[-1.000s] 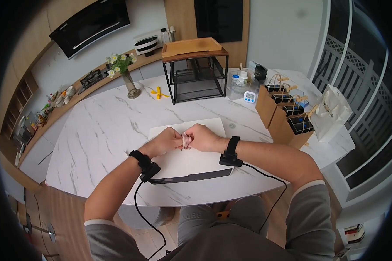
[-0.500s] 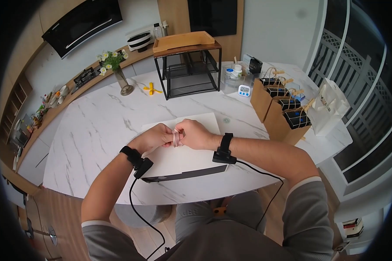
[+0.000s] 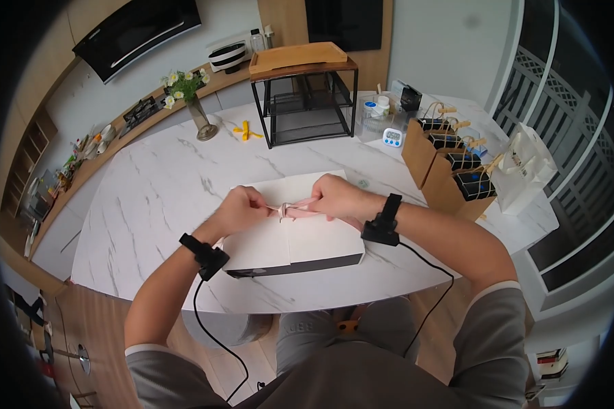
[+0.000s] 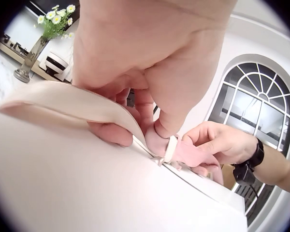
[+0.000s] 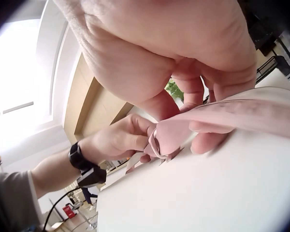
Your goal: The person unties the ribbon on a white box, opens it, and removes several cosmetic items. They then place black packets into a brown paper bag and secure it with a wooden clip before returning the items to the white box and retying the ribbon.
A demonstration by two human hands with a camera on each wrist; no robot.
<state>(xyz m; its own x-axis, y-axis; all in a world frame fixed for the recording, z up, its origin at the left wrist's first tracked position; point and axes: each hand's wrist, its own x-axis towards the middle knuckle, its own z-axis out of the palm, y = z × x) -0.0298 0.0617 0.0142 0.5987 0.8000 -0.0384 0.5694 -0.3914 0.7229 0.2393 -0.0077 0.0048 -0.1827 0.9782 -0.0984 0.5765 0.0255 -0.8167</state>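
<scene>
A white box (image 3: 320, 244) with a dark front side lies on the table in front of me. Across its lid runs a pale pink ribbon (image 5: 261, 114), gathered into a knot (image 3: 284, 211) near the lid's middle. My left hand (image 3: 242, 210) pinches the ribbon just left of the knot. On the other side, my right hand (image 3: 341, 198) pinches a pink length that reaches out from the knot. In the left wrist view, a paler ribbon band (image 4: 70, 100) passes under the left hand towards the knot (image 4: 170, 150).
Behind the box stands a black-framed rack (image 3: 307, 126) with a wooden tray (image 3: 299, 57) on top. A yellow ribbon-like piece (image 3: 245, 131) and a flower vase (image 3: 202, 121) are to its left. A timer (image 3: 392, 138), brown paper bags (image 3: 433, 167) and a white bag (image 3: 525, 163) sit right.
The hands were close together over the bunched ribbon; now they have moved apart, left and right. The knot shows between them, with ribbon drawn out to both sides.
</scene>
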